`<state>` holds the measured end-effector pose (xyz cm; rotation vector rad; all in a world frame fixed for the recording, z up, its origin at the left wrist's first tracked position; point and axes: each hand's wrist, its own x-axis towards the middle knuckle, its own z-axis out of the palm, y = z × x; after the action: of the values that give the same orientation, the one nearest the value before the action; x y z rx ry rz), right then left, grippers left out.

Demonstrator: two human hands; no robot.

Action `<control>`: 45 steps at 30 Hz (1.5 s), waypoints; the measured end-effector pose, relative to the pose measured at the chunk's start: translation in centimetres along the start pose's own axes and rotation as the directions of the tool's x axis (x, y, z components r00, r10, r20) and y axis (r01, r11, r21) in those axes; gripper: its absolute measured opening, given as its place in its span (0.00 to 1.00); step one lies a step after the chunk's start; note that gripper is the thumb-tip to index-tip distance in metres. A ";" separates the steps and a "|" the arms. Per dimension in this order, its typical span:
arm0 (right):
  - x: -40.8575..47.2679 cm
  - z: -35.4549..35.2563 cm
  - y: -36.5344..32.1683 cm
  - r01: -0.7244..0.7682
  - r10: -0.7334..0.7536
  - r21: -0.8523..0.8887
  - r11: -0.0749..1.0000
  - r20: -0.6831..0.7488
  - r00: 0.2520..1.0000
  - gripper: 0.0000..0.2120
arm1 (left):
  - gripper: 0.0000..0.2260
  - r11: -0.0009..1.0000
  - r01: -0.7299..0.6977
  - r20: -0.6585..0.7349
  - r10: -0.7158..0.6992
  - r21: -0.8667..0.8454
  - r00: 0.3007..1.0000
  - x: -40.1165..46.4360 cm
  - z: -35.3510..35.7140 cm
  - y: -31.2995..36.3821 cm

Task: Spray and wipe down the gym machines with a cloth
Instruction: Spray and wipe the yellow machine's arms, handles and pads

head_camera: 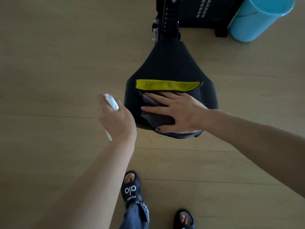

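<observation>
Flat, right hand (179,111) presses cloth (155,113) near seat (171,63) edge; left hand (115,118) grips sprayer (112,102)

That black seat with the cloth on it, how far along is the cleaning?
Midway, it seems. In hand: the right hand presses a dark cloth with a yellow edge flat on the seat, so wiping is under way. The left hand grips the spray bottle beside the seat. Whether the seat was already sprayed cannot be seen. Left: the seat's narrow front and the black frame beyond look untouched.
</observation>
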<state>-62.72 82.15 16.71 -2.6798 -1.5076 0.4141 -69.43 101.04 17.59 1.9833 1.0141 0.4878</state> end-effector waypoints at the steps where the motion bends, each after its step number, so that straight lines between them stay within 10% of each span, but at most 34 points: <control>1: 0.0 0.1 0.1 0.008 -0.008 0.018 1.000 -0.005 1.000 0.34 | 0.13 1.000 0.009 0.001 -0.009 0.008 1.000 -0.3 0.7 0.2; 9: 5.9 -0.1 5.5 -0.389 0.418 0.199 0.900 -0.134 0.899 0.26 | 0.15 0.995 0.012 -0.067 -0.006 0.096 0.998 0.2 3.5 -0.2; 16: 2.0 0.5 6.5 -0.835 0.924 0.435 0.337 0.019 0.383 0.28 | 0.14 0.977 0.016 -0.026 -0.010 0.214 1.000 0.0 3.3 -0.1; 24: -4.2 0.6 -1.6 -0.609 0.972 0.769 -0.193 0.234 -0.013 0.20 | 0.17 0.972 -0.039 0.165 0.000 0.232 0.986 1.0 1.6 0.1; 29: 0.0 -0.5 -8.1 -0.185 0.820 0.816 -0.547 0.479 -0.312 0.28 | 0.14 0.973 -0.072 0.263 0.012 0.221 0.965 -0.2 -2.1 0.3; 34: -0.6 -2.9 -10.0 -0.039 0.669 0.680 -0.732 0.708 -0.224 0.27 | 0.12 0.946 -0.222 0.297 0.147 0.236 0.943 -2.8 -5.8 0.5; 39: -3.8 -6.8 -11.6 -0.328 0.628 0.701 -0.633 0.713 0.311 0.15 | 0.09 0.937 -0.283 0.367 0.194 0.205 0.910 -6.5 -7.1 4.9; 45: -14.7 -11.0 -8.8 -0.064 0.680 0.746 -0.663 0.635 0.366 0.07 | 0.08 0.937 -0.335 0.568 0.223 0.099 0.793 -13.5 -7.4 13.0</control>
<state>-74.56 75.43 31.81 -1.2880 0.8603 0.5432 -76.05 89.71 32.87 2.2750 0.4120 -0.0523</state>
